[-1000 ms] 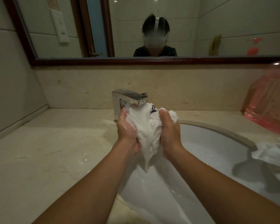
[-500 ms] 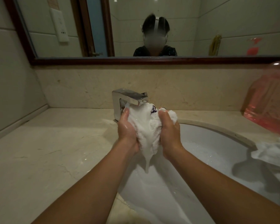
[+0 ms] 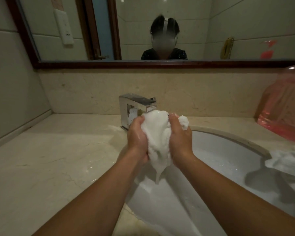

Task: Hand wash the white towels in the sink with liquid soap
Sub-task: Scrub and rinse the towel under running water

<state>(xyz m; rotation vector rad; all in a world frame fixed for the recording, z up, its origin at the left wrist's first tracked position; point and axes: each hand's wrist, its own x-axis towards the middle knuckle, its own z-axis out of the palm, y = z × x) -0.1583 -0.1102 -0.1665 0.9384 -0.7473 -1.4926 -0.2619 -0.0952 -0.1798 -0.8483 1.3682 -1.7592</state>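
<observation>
As water drains from its hanging tip, a white towel (image 3: 157,138) is squeezed between the left hand (image 3: 137,138) and right hand (image 3: 180,138), both curled tight around it, beneath the chrome faucet (image 3: 136,106), above the sink (image 3: 220,150).

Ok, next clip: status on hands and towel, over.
Left hand and right hand both gripping bunched white towel under faucet, over sink. Second towel at right rim. Nothing obstructing.

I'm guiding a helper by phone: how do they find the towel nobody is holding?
Find the white sink below the chrome tap; follow its rim far right. Near the pink container, the loose towel lies spread out; the other towel is bunched under the tap.
</observation>
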